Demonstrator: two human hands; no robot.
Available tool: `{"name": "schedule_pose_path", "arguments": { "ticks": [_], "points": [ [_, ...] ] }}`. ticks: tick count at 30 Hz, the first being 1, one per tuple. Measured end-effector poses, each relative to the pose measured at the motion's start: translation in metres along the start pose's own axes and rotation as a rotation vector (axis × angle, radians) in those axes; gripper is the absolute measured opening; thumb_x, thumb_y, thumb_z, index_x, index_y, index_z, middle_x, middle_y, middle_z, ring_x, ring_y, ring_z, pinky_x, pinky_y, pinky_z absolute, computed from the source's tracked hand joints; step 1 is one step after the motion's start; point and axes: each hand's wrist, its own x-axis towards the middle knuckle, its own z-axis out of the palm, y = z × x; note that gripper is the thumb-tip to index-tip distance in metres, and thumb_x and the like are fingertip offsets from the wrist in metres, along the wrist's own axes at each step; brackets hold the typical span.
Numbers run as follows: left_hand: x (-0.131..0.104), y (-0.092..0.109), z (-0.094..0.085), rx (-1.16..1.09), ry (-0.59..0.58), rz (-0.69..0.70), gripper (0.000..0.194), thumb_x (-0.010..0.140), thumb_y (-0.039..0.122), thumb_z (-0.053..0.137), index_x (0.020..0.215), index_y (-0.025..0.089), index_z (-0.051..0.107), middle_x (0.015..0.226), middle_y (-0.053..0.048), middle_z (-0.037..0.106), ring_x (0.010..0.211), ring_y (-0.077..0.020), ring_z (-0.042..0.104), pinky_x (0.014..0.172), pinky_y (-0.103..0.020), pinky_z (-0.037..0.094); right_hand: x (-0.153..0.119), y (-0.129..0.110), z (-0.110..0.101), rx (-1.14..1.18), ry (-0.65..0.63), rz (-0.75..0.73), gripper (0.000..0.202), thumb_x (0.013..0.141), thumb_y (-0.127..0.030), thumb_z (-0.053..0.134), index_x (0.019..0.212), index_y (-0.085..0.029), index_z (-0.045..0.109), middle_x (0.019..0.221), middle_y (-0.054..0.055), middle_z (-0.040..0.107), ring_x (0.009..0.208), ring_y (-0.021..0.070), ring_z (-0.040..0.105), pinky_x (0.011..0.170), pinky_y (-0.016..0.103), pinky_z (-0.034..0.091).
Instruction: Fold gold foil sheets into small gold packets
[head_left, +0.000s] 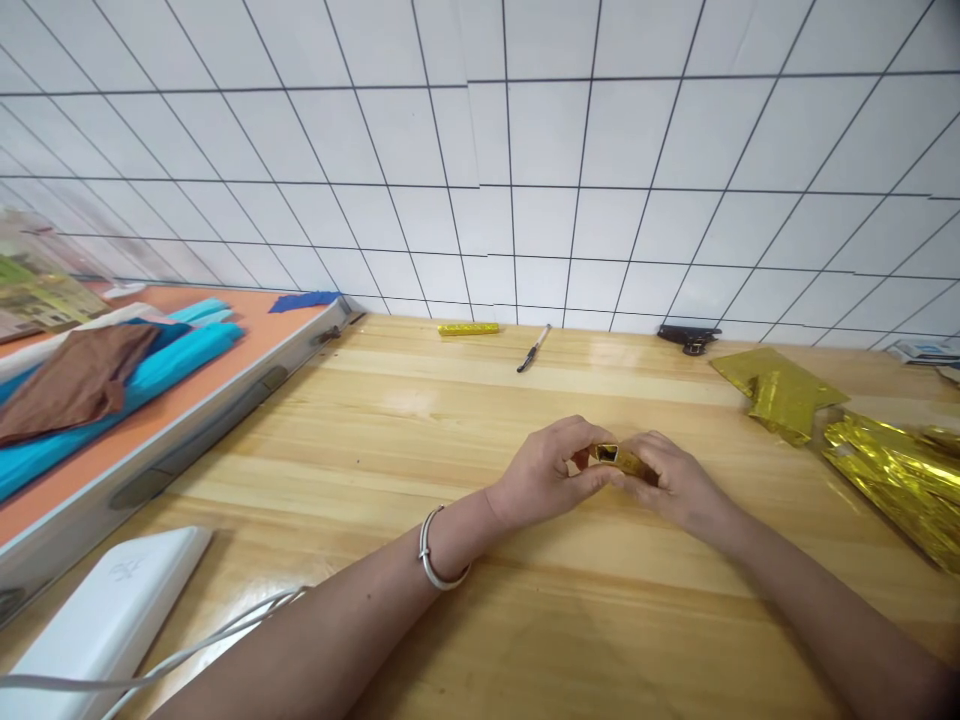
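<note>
Between my two hands, above the wooden table, is a small gold foil-covered hollow piece [628, 461] with a dark, squarish open end. My left hand [546, 462] grips its left end between thumb and fingers; a silver bangle sits on that wrist. On the other end, the thumb and fingers of my right hand [681, 485] are closed too. Much of the piece is covered by my fingers. Farther right lie a folded gold foil sheet [787, 390] and a crinkled heap of shiny gold foil [892, 480].
By the tiled wall are a gold bar-shaped piece [469, 329], a pen [534, 350] and a black object [688, 338]. At left, an orange-topped box [225, 375] bears blue paper [202, 350] and brown paper [82, 380]. A white power bank [112, 610] with a cable [217, 635] lies nearer.
</note>
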Motion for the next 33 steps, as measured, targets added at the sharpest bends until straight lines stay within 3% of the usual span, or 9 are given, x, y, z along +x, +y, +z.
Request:
{"name": "schedule_pose_path", "arguments": {
  "ticks": [8,15,20,23,26,33],
  "points": [
    [0.001,-0.001,0.002,0.023,0.040,0.091,0.028,0.080,0.033,0.062,0.101,0.015,0.060,0.083,-0.005,0.058,0.068,-0.0107,0.052,0.067,-0.025,0.048,-0.001,0.003,-0.001,-0.064,0.071,-0.045,0.017,0.083,-0.025,0.055,0.098,-0.019,0.060,0.089,0.007,0.064,0.084,0.0200,0.056,0.072,0.035,0.047],
    [0.002,-0.006,0.002,-0.052,0.039,0.115,0.019,0.083,0.025,0.057,0.100,0.016,0.059,0.092,-0.007,0.059,0.076,-0.0119,0.054,0.066,-0.024,0.049,0.000,0.007,-0.001,-0.104,0.112,-0.021,0.022,0.083,-0.033,0.057,0.100,-0.020,0.062,0.091,0.007,0.065,0.085,0.0209,0.056,0.074,0.037,0.047],
    [0.006,-0.028,-0.009,-0.011,0.051,0.083,0.016,0.084,0.016,0.052,0.100,0.017,0.057,0.100,-0.006,0.060,0.086,-0.0129,0.057,0.072,-0.023,0.048,0.000,0.017,0.000,-0.120,0.158,0.003,0.032,0.078,-0.038,0.062,0.105,-0.020,0.061,0.094,0.007,0.065,0.087,0.0220,0.056,0.075,0.038,0.046],
    [0.008,-0.049,-0.020,0.155,-0.031,0.023,0.018,0.080,0.010,0.053,0.096,0.017,0.058,0.096,-0.005,0.062,0.088,-0.0148,0.056,0.080,-0.027,0.046,0.000,0.024,0.001,-0.112,0.132,0.031,0.033,0.078,-0.038,0.062,0.106,-0.020,0.061,0.097,0.007,0.064,0.090,0.0223,0.055,0.078,0.039,0.046],
    [0.008,-0.063,-0.027,0.278,-0.131,-0.061,0.021,0.076,0.013,0.059,0.096,0.017,0.060,0.089,-0.004,0.062,0.080,-0.0152,0.056,0.074,-0.027,0.046,-0.001,0.027,0.002,-0.105,0.115,0.051,0.034,0.079,-0.038,0.061,0.108,-0.020,0.060,0.101,0.008,0.063,0.094,0.0229,0.054,0.082,0.040,0.045],
    [0.007,-0.059,-0.024,0.269,-0.184,-0.098,0.014,0.077,0.017,0.060,0.091,0.017,0.057,0.087,-0.002,0.061,0.079,-0.0143,0.055,0.074,-0.026,0.044,-0.002,0.027,0.004,-0.093,0.099,0.037,0.030,0.079,-0.031,0.060,0.107,-0.021,0.059,0.099,0.006,0.064,0.092,0.0223,0.054,0.080,0.039,0.044]
  ]
}}
